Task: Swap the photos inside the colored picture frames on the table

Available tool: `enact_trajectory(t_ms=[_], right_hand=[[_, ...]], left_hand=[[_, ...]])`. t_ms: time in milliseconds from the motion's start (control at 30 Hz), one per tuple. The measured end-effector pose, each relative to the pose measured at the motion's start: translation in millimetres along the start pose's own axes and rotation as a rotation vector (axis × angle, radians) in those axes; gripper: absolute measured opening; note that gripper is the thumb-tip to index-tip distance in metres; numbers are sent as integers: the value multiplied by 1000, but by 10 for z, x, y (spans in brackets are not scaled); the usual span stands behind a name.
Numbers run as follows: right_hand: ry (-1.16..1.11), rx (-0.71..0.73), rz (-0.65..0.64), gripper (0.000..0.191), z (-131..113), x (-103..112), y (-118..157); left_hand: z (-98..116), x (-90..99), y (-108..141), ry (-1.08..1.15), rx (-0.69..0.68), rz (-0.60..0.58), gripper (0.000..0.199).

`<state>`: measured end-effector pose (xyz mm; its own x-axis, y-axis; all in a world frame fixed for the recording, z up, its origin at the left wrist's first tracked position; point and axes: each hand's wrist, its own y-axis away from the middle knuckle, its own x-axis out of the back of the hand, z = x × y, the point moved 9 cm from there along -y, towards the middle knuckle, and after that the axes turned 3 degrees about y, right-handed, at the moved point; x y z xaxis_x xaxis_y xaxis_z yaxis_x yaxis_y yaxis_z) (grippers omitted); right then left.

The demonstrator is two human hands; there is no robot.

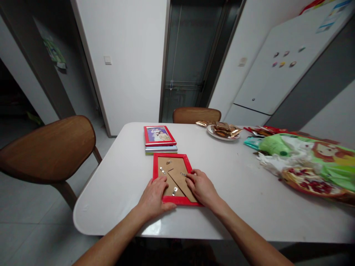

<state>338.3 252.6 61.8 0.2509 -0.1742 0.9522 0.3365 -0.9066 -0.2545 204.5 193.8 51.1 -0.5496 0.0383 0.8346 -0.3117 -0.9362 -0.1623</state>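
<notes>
A red picture frame [155, 166] lies face down on the white table, its brown backing board [176, 164] upward. Small metal clips [174, 191] are fixed around the board, and a thin stand leg runs slantwise across it. My left hand [154, 194] holds the frame's lower left corner, fingers bent over the board and thumb along the bottom edge. On the right side, my right hand [202, 186] has thumb and forefinger closed at a metal clip [183, 174]; the fingertips partly hide it. Just beyond lies a stack of frames, topped by a red framed photo [159, 135].
A plate [219, 136] of gold-wrapped packets stands at the back of the white table [116, 199]. Crumpled green and printed bags [302, 159] cover the right side. Wooden chairs [52, 147] stand at the left and the far edge [196, 113].
</notes>
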Motion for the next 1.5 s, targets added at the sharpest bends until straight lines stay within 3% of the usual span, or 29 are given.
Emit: enact_trajectory(t_ms=[267,500,600,667,800,967,1167,1500], right_hand=[[-79,-158,15,13,206,-81,-226],[-88,-171,17,16,258,-82,-228],[-109,-78,83,20,118,36,-164],[-149,77,88,20,-114,78,-90],[-240,396,-62,18,-579,-9,95],[-264,413,-114,16,-620,-49,137],[-288,448,-125,30,-635,-6,180],[-330,567,-99,26,-708,86,300]], left_hand=[[18,35,-16,-11,-18,5,30],[17,39,-24,-14,-15,-2,27],[27,44,-13,-1,-15,5,26],[27,44,-4,5,-11,12,27],[3,29,-1,9,2,21,31],[-14,14,-13,7,-24,33,33],[-23,24,-4,22,-31,48,31],[-16,44,18,21,-3,60,31]])
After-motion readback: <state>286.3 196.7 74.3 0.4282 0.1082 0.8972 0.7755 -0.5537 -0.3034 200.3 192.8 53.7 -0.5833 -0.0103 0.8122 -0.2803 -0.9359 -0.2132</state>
